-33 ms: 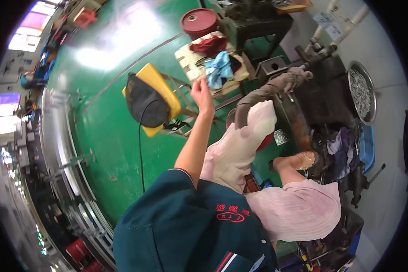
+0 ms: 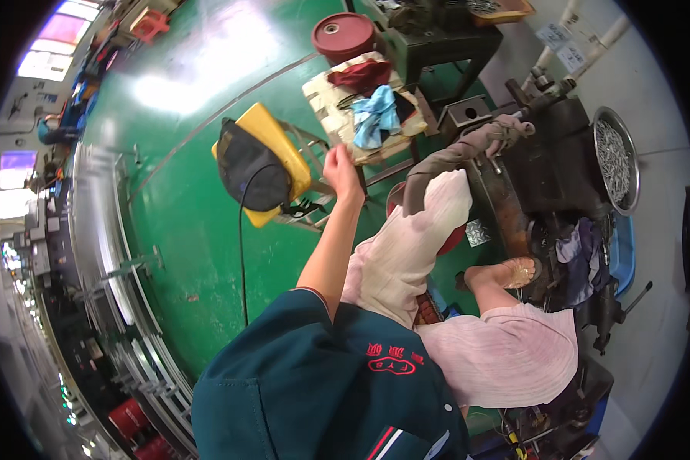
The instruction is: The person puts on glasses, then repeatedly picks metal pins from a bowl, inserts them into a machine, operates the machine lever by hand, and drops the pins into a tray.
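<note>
Stretched forward, my left hand (image 2: 343, 175) is closed, its fingers curled together; whatever it may hold is hidden. It is in front of the near edge of a low stool (image 2: 323, 96) with a pale patterned top. On that stool lie a light blue cloth (image 2: 376, 116) and a dark red cloth (image 2: 360, 75). Left of my hand stands a yellow stool (image 2: 262, 123) with a black cushion-like item (image 2: 251, 169) strapped on it. A bent bar wrapped in brown-grey cloth (image 2: 456, 153) rises beyond my left knee. My right hand is out of the picture.
A dark machine bench (image 2: 552, 153) stands at my right, with a metal bowl of small metal parts (image 2: 615, 157) and a blue tray (image 2: 623, 253). My sandalled foot (image 2: 514, 272) is beside the machine. A red drum (image 2: 343, 37) stands behind the stool; long metal bars (image 2: 119, 261) lie far left.
My left hand has drawn back slightly toward me, away from the cloths on the stool. The whole view has shifted a little.
</note>
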{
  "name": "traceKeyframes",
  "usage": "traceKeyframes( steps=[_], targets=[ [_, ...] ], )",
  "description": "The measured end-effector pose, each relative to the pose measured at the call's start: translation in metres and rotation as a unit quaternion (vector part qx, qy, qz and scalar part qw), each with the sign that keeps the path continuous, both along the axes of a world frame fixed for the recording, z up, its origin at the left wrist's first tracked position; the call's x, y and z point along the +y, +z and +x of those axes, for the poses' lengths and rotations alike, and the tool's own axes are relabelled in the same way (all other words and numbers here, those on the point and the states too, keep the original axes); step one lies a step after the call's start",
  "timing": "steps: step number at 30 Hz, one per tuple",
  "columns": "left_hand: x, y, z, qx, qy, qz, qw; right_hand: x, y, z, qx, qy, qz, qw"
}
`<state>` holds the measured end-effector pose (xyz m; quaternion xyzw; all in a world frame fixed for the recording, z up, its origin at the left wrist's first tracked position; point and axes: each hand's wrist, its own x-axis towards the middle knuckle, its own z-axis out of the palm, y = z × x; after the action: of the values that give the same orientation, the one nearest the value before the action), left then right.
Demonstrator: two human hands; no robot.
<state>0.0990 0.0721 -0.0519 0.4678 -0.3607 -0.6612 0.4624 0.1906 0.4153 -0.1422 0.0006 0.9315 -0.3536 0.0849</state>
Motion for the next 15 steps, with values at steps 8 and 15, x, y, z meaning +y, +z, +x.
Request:
traceKeyframes(
  steps=[8,15],
  targets=[
    [-0.044,-0.148,0.154,0.017,0.44,0.324,0.838,0.039,0.001,-0.007,-0.039,0.107,0.009,0.993],
    [-0.089,-0.132,0.202,0.086,0.392,0.25,0.881,0.082,-0.003,-0.019,-0.068,0.143,0.026,0.987]
  ],
)
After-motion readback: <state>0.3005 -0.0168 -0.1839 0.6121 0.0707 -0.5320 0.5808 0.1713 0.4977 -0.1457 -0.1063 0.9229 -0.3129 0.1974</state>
